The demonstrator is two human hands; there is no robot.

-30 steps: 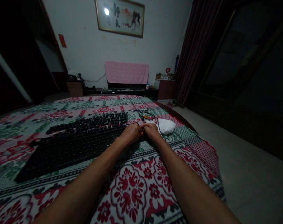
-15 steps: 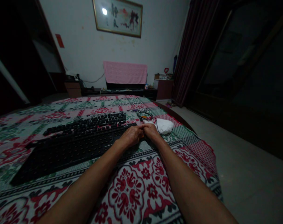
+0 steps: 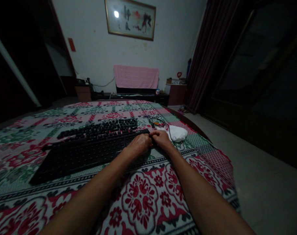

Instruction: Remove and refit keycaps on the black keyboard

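Note:
My left hand (image 3: pixel 138 145) and my right hand (image 3: pixel 161 138) meet at the right end of a black keyboard frame (image 3: pixel 82 155) that lies on a floral-patterned cloth (image 3: pixel 143 195). Both hands are curled with fingers pressed together around something small between them, which is too dark to name. A second black keyboard with keycaps (image 3: pixel 99 128) lies just behind the frame. A white cloth bundle (image 3: pixel 178 133) sits to the right of my right hand, with a coiled black cable (image 3: pixel 156 121) behind it.
The cloth-covered surface ends at a rounded edge (image 3: pixel 187 122) on the right, with grey floor (image 3: pixel 261 182) beyond. A pink-draped low cabinet (image 3: pixel 136 76) stands against the far wall under a framed picture (image 3: pixel 130 19). Dark curtains (image 3: pixel 199 55) hang at right.
The view has shifted slightly, so everything sits a bit further right in the picture. My hands stay pressed together at the same end of the keyboard frame.

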